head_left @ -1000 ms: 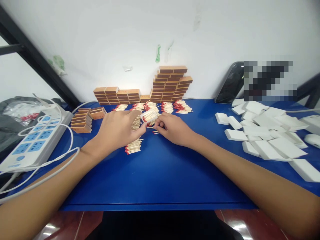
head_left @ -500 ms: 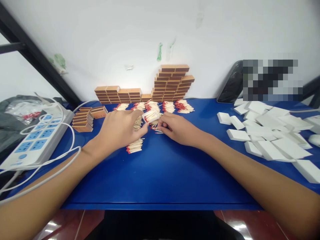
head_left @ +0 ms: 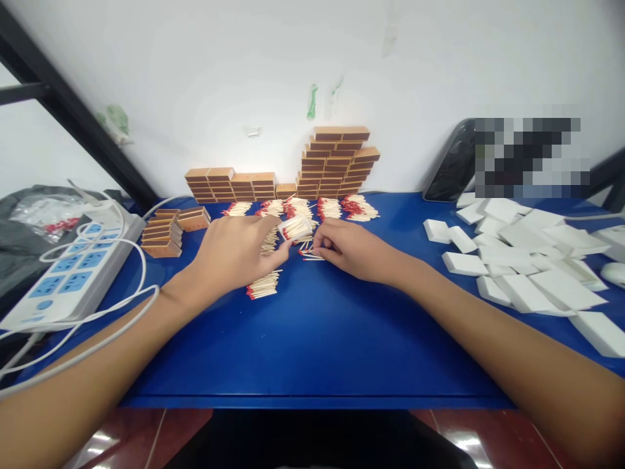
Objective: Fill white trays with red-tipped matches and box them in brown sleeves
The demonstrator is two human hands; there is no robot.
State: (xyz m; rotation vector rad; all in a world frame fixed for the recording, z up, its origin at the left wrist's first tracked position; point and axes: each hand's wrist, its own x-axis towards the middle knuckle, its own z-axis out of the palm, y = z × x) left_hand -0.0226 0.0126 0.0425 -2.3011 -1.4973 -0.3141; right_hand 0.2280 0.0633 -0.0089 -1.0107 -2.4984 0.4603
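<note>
Between the thumb and fingers of my left hand (head_left: 239,251) is a small white matchbox tray (head_left: 295,228), tilted and filled with red-tipped matches. Just right of it, my right hand (head_left: 349,251) has its fingers curled together at the edge of some loose matches (head_left: 306,251) on the table. Whatever those fingertips pinch, if anything, is hidden. A heap of matches (head_left: 263,284) lies below my left hand, and another part shows behind its fingers. Several more match heaps (head_left: 329,208) form a row beyond both hands.
Stacked brown matchboxes (head_left: 336,163) stand against the wall, with a lower stack (head_left: 232,185) to their left. More matchboxes (head_left: 162,236) sit near a power strip (head_left: 73,273) with loose white cables. White trays (head_left: 527,254) are piled on the blue table's (head_left: 317,345) right, before a dark phone-like object (head_left: 449,163).
My right hand has shifted very slightly right, away from the tray, uncovering a little more of the loose matches. My left hand keeps the tray in nearly the same place.
</note>
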